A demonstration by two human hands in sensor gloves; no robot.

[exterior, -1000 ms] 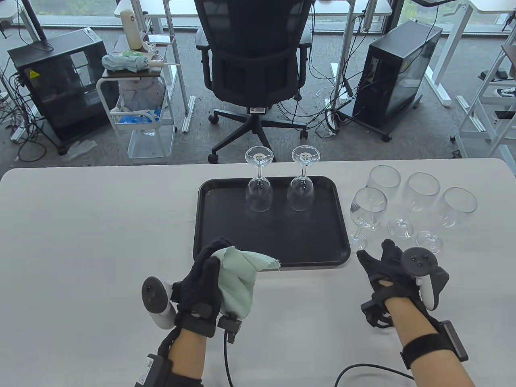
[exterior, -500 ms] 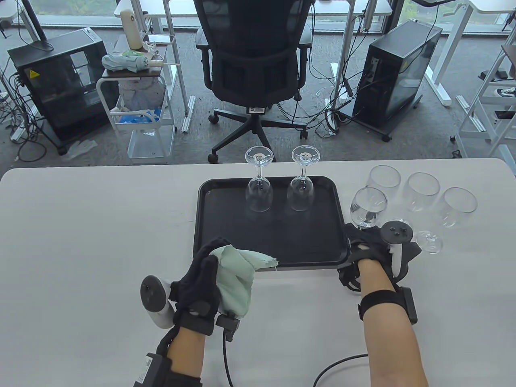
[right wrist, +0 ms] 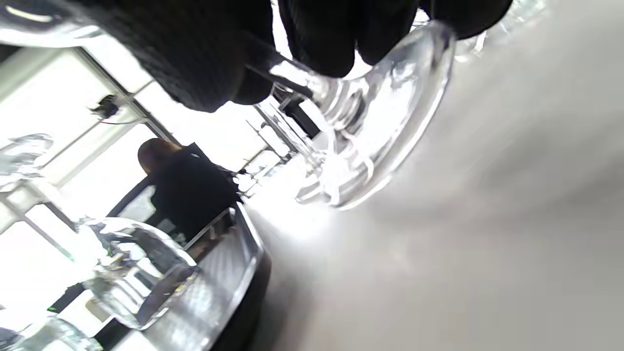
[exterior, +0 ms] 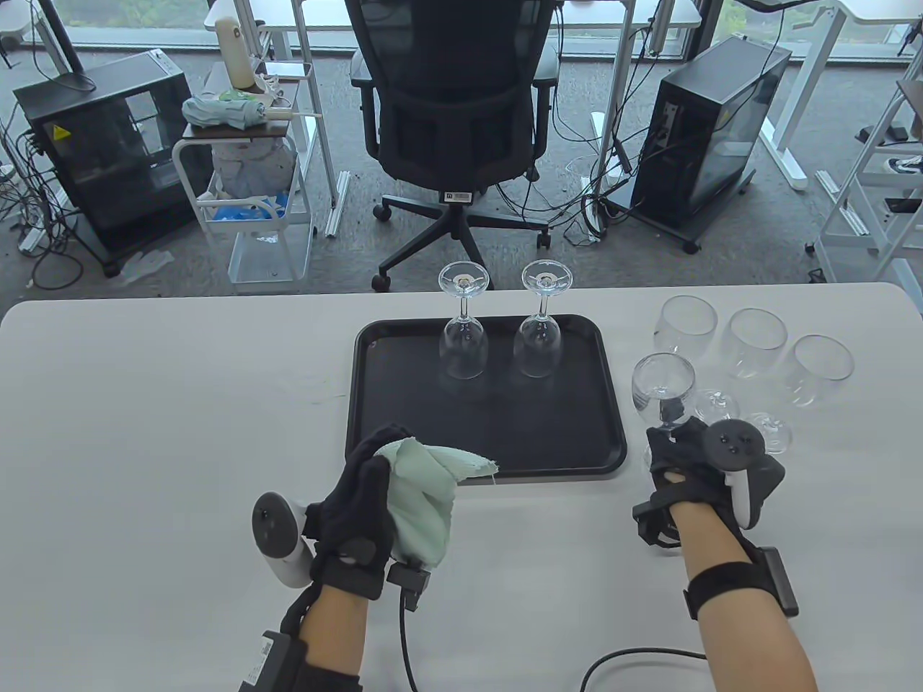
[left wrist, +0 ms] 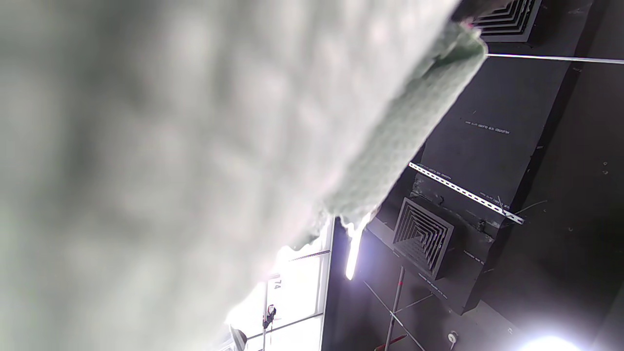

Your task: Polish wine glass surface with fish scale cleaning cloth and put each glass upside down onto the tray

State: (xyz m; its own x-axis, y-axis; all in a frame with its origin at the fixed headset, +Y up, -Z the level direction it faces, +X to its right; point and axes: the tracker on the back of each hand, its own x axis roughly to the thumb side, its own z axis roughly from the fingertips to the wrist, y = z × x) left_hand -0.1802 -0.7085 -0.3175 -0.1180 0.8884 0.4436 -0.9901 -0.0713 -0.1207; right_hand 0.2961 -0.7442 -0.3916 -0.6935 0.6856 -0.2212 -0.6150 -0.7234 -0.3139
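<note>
Two glasses (exterior: 464,339) stand upside down at the tray's (exterior: 404,404) twelve o'clock, so two are done and four wait on the desk (exterior: 144,404) at its three o'clock. The right hand (exterior: 685,461) has its fingers (right wrist: 204,58) curled round the stem of the nearest glass (exterior: 662,386), foot seemingly just off the desk. The left hand (exterior: 360,497), at the tray's seven o'clock, grips the cloth (exterior: 425,497) bunched; polishing this third glass looks next.

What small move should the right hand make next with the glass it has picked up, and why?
Probably carry the wine glass leftward to the cloth held in the left hand. The right hand grips its stem, and in the right wrist view its foot seems tilted off the table. Two glasses already stand upside down on the tray; this one looks unpolished.
</note>
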